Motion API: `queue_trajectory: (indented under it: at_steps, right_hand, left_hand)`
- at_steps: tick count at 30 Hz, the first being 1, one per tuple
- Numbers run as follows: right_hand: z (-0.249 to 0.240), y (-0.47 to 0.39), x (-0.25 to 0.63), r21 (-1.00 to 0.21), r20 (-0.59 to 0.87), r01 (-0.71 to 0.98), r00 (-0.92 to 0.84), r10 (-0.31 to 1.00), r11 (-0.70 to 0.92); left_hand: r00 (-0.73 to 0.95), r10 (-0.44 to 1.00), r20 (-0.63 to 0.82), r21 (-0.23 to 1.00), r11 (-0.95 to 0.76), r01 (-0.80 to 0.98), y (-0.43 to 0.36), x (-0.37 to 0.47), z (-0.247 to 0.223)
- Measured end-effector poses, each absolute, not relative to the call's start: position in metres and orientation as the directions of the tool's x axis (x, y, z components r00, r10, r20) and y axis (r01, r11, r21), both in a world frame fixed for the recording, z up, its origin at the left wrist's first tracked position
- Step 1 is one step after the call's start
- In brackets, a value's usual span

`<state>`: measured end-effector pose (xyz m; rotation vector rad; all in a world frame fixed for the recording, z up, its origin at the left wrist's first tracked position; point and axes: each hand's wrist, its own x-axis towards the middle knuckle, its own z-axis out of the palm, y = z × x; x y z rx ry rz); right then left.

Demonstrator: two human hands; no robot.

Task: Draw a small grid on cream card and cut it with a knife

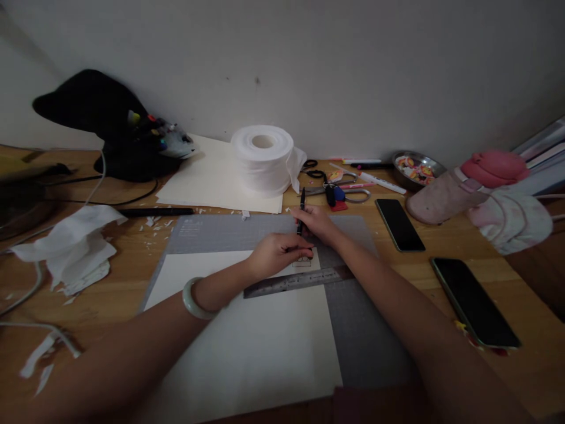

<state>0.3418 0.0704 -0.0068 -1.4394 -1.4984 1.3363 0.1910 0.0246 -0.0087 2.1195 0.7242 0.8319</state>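
A slim black pen (pixel 302 199) stands nearly upright in the fingers of my right hand (pixel 318 224), which is closed around it. Just below and to the left, my left hand (pixel 279 254) is closed in a pinch by the pen's lower end; something small and dark shows at its fingertips, too hidden to name. Under both hands lies a sheet of off-white paper (pixel 247 347) with small ruled lines drawn near its upper right corner. A metal ruler (pixel 286 284) lies across the paper, and a grey cutting mat (pixel 359 335) is beneath.
A white tissue roll (pixel 263 159) stands on more paper at the back. Scissors (pixel 359 194), markers (pixel 382 181), a metal bowl (pixel 412 182), a pink-lidded bottle (pixel 454 191) and two phones (pixel 399 225) are to the right. Crumpled tissue (pixel 79 241), cables and a black pouch (pixel 110 123) lie left.
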Motion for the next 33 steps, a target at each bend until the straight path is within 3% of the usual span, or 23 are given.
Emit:
queue_trajectory:
  at_steps: [10, 33]
  right_hand:
    - [-0.0091, 0.0706, 0.3426, -0.949, -0.162, 0.299, -0.194, 0.968, -0.099]
    - [-0.0079, 0.0700, 0.3414, -0.944, -0.180, 0.310, -0.186, 0.966, -0.117]
  left_hand:
    - [0.664, 0.646, 0.376, 0.713, -0.659, 0.238, 0.0240, 0.1907, -0.0085]
    - [0.689, 0.652, 0.317, 0.718, -0.640, 0.275, 0.0236, 0.1908, -0.0115]
